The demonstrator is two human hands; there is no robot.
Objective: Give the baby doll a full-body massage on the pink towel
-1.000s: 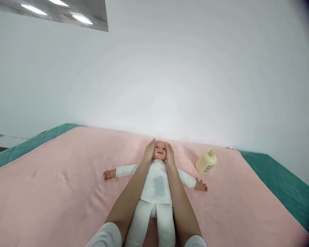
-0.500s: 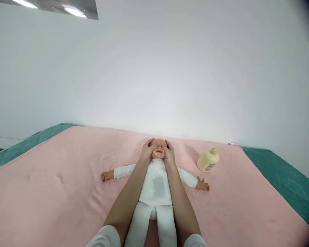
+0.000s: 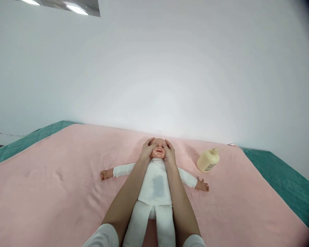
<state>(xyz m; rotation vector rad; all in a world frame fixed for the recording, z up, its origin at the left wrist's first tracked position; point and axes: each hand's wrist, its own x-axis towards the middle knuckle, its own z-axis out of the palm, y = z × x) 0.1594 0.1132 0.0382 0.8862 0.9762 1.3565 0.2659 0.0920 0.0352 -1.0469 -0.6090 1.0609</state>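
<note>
A baby doll [image 3: 154, 183] with a white cloth body lies on its back, head pointing away from me and arms spread out. My left hand [image 3: 147, 149] cups one side of the doll's head, its thumb over the brow and eye area. On the opposite side, my right hand [image 3: 169, 151] holds the head in the same way. Both thumbs rest on the upper face, and the fingers curl around the sides. The doll's eyes are hidden under my thumbs, while its nose and mouth show. A grey-blue patch marks the doll's chest.
To the right of the doll stands a pale yellow pump bottle [image 3: 207, 161], slightly tilted in view. A pink sheet [image 3: 67, 188] covers the surface, with a green quilted cover [image 3: 285, 178] showing at both sides. Behind it rises a white wall [image 3: 154, 68].
My thumbs have slid slightly apart, outward across the doll's brow. Both hands stay around the head. The view has shifted a little; the bottle and doll stay in place.
</note>
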